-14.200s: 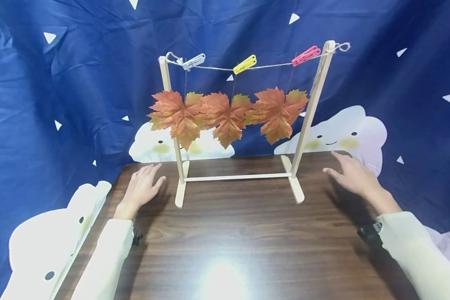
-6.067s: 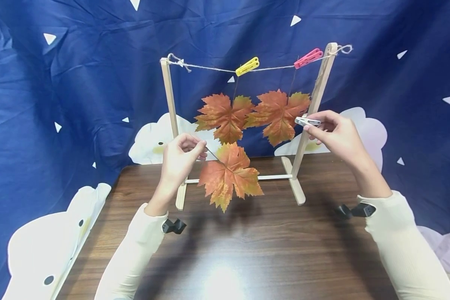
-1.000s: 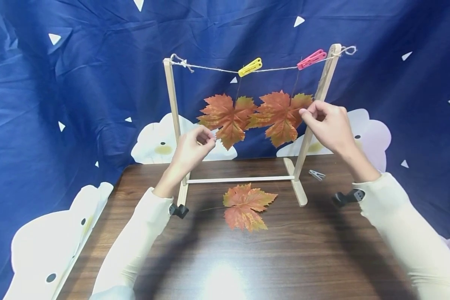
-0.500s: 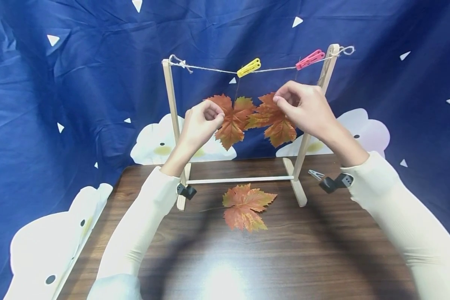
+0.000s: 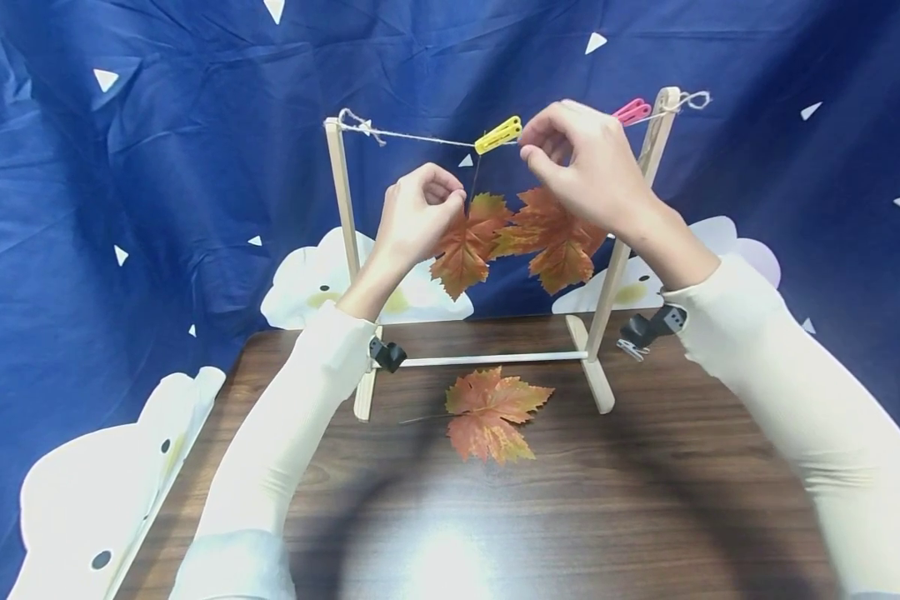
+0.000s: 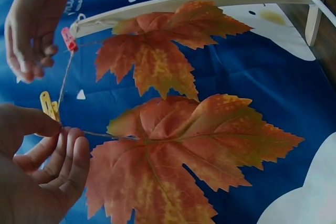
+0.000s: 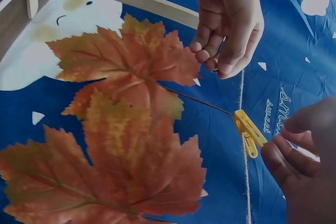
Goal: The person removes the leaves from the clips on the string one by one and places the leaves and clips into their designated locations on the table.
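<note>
A yellow clothespin (image 5: 498,135) clips the middle maple leaf (image 5: 461,250) by its stem to the string. My right hand (image 5: 588,167), fingers loosely bent, is just right of this clothespin; a small gap shows in the left wrist view. My left hand (image 5: 420,212) is close to the middle leaf's stem, thumb and fingers bent, with nothing seen between them. A pink clothespin (image 5: 632,112), partly behind my right hand, holds the right maple leaf (image 5: 562,250). Another maple leaf (image 5: 495,414) lies on the table, its stem pointing left.
The wooden stand (image 5: 600,308) has two posts, a low white crossbar (image 5: 495,359) and a string (image 5: 420,135) across the top. A white clothespin (image 5: 633,350) lies on the table (image 5: 540,517) right of the stand, partly behind the right wrist camera. A blue curtain (image 5: 217,167) hangs behind.
Earlier, the left leaf and white clothespin came off the string; both now lie on the table. Over the last second both hands have risen and moved inward toward the yellow clothespin.
</note>
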`<state>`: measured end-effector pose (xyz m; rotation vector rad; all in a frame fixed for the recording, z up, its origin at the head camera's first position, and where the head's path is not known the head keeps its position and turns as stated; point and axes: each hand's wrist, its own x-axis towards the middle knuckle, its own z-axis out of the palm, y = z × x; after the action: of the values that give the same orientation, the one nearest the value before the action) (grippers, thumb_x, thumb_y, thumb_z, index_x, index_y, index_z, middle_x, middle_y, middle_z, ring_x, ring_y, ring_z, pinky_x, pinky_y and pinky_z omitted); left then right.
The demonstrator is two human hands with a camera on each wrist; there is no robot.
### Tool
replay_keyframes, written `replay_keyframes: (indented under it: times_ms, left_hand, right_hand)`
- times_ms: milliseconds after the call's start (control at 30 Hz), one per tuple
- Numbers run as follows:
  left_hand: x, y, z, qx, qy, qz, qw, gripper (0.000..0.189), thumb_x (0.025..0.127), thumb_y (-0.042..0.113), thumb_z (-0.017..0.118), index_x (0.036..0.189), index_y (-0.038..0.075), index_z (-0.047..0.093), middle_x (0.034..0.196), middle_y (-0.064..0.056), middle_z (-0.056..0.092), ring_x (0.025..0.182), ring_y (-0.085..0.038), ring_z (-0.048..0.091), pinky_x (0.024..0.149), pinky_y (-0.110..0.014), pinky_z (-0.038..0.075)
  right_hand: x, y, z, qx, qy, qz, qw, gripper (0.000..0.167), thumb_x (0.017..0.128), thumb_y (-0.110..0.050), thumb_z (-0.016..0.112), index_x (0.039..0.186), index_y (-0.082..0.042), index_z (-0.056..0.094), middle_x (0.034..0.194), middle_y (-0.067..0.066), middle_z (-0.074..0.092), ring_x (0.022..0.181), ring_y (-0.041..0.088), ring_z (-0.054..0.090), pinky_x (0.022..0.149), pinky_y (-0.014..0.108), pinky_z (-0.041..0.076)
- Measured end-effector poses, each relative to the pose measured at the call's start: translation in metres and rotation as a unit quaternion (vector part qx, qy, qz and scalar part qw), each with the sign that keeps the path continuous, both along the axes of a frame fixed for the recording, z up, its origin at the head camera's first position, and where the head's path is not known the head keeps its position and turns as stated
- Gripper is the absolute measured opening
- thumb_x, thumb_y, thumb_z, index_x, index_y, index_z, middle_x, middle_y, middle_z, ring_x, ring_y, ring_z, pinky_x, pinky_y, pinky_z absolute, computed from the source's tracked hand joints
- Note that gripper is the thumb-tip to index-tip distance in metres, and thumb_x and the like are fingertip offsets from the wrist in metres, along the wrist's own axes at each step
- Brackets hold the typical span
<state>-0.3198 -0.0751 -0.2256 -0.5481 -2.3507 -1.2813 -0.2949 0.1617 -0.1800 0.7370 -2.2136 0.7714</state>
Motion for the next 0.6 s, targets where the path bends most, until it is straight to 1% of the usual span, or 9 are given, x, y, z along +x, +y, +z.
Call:
replay_keyframes:
  times_ms: [100,167,233,300,333,400,500,600]
  left_hand:
    - [-0.004,0.005,0.005,-0.001,-0.001,0.004,1.0,0.011,0.101,0.019,0.07,0.106,0.01,0.075,0.099,-0.006,0.078,0.089,-0.014,0.071,0.087,-0.025,0.054]
    - [-0.006,0.009,0.009,-0.003,-0.004,0.005,1.0,0.012,0.102,0.019,0.07,0.109,0.009,0.075,0.102,-0.006,0.078,0.091,-0.014,0.072,0.089,-0.024,0.056]
    - [-0.009,0.013,0.013,-0.004,-0.01,0.007,0.9999,0.014,0.102,0.019,0.069,0.111,0.009,0.075,0.105,-0.006,0.079,0.094,-0.014,0.074,0.091,-0.024,0.057]
    - [-0.012,0.016,0.016,-0.005,-0.018,0.011,0.9998,0.016,0.103,0.019,0.069,0.113,0.008,0.075,0.108,-0.007,0.079,0.098,-0.015,0.074,0.092,-0.023,0.057]
    - [-0.014,0.018,0.018,-0.005,-0.022,0.014,0.9996,0.017,0.103,0.019,0.069,0.115,0.008,0.075,0.11,-0.007,0.079,0.099,-0.015,0.074,0.093,-0.023,0.057]
    - [-0.016,0.02,0.021,-0.006,-0.03,0.023,0.9993,0.019,0.103,0.019,0.069,0.117,0.007,0.075,0.113,-0.007,0.079,0.103,-0.015,0.074,0.094,-0.024,0.057]
    - [-0.019,0.023,0.024,-0.008,-0.037,0.032,0.9988,0.022,0.103,0.019,0.069,0.12,0.006,0.075,0.116,-0.008,0.079,0.105,-0.016,0.074,0.095,-0.025,0.057]
    - [-0.022,0.025,0.026,-0.008,-0.037,0.033,0.9987,0.024,0.103,0.017,0.07,0.121,0.005,0.076,0.117,-0.009,0.08,0.106,-0.016,0.075,0.095,-0.025,0.058]
  right_hand:
    - [-0.004,-0.003,0.009,-0.002,0.004,-0.004,1.0,0.022,0.103,-0.015,0.064,0.115,0.001,0.073,0.109,0.014,0.069,0.092,0.008,0.058,0.086,0.016,0.046]
    - [-0.008,-0.003,0.015,0.002,-0.01,-0.012,0.9999,0.025,0.104,-0.018,0.064,0.12,0.0,0.072,0.116,0.013,0.067,0.099,0.012,0.06,0.092,0.018,0.049]
    - [-0.011,-0.004,0.019,0.007,-0.037,-0.02,0.9991,0.03,0.105,-0.021,0.064,0.127,-0.003,0.07,0.126,0.013,0.066,0.109,0.017,0.063,0.102,0.024,0.053]
    - [-0.015,-0.006,0.023,0.016,-0.069,-0.026,0.9971,0.036,0.105,-0.025,0.064,0.135,-0.005,0.067,0.135,0.013,0.063,0.12,0.022,0.065,0.11,0.033,0.053]
    - [-0.017,-0.006,0.024,0.02,-0.085,-0.028,0.9958,0.039,0.105,-0.026,0.064,0.138,-0.006,0.066,0.139,0.013,0.062,0.124,0.024,0.065,0.112,0.037,0.053]
    - [-0.021,-0.009,0.026,0.029,-0.111,-0.029,0.9929,0.043,0.106,-0.028,0.064,0.143,-0.006,0.063,0.145,0.014,0.06,0.131,0.026,0.064,0.115,0.042,0.052]
    - [-0.027,-0.013,0.028,0.04,-0.138,-0.035,0.989,0.048,0.107,-0.029,0.062,0.149,-0.007,0.059,0.149,0.014,0.06,0.134,0.026,0.064,0.117,0.042,0.051]
    - [-0.029,-0.016,0.03,0.042,-0.154,-0.042,0.9863,0.048,0.108,-0.03,0.062,0.15,-0.008,0.058,0.146,0.012,0.065,0.129,0.024,0.065,0.116,0.041,0.051]
